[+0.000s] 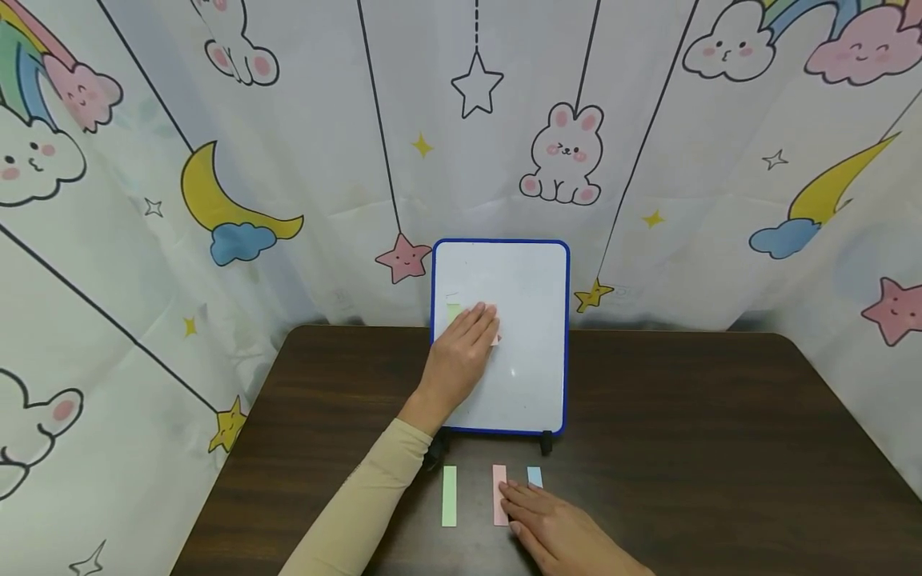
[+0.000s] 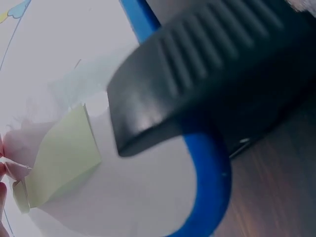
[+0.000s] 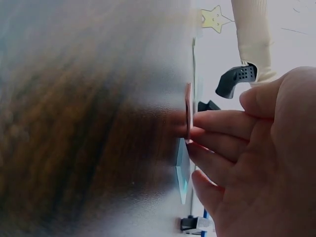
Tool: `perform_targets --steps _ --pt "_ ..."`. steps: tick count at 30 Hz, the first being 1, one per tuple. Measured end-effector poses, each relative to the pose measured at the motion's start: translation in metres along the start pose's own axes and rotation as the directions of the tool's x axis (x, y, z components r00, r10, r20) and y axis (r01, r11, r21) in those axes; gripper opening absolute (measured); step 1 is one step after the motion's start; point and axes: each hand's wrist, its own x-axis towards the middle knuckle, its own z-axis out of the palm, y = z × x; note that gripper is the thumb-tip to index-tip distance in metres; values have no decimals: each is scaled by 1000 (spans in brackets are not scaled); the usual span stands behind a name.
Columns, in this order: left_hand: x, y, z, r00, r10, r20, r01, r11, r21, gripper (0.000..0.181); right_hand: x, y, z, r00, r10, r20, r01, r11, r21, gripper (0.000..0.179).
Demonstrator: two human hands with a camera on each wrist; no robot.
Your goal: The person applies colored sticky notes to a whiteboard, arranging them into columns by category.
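Observation:
A white board [image 1: 533, 344] with a blue frame stands upright on the table. Flat against its left half, my left hand [image 1: 459, 356] presses with straight fingers. From behind that hand peek a light green paper piece [image 1: 453, 310] and a bit of pink paper [image 1: 495, 340]. The left wrist view shows the green paper [image 2: 64, 160] bent away from the board, fingertips [image 2: 2, 170] at its far end. On the table my right hand [image 1: 555, 524] touches a pink paper strip [image 1: 499, 496] with extended fingers. It partly covers a blue strip [image 1: 534, 475].
A green strip [image 1: 450, 496] lies left of the pink one. Black stand feet [image 1: 546, 442] hold the board's bottom edge. The dark wooden table [image 1: 706, 448] reaches back to a white curtain [image 1: 475, 176] printed with rabbits, stars and moons.

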Motion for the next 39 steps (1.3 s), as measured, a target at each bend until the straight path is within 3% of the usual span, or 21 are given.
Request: perform_targets --steps 5,10,15,21,24,31,39 --pt "-1 0 0 1000 -7 2 7 1000 6 35 0 0 0 1000 2 -23 -2 1000 6 41" --pt "-1 1 1 1000 -7 -11 7 1000 -6 35 0 -1 -5 999 41 2 -41 996 79 43" --pt "-2 1 2 1000 -8 -24 8 1000 -16 35 1 2 -12 994 108 -3 -107 990 88 44" --pt "-2 2 2 1000 -11 -26 10 1000 -23 36 -1 10 -16 956 290 -39 -284 951 119 47" --pt "-2 2 2 1000 -15 -24 15 1000 -16 37 -1 17 -17 939 333 -89 -321 939 122 46" --pt "-3 2 0 1000 -21 -14 21 1000 -17 37 3 30 -17 925 251 -285 -251 967 37 42" --pt "-3 2 1 1000 -21 -23 20 999 -28 37 12 41 -20 907 188 -378 -205 979 -6 48"
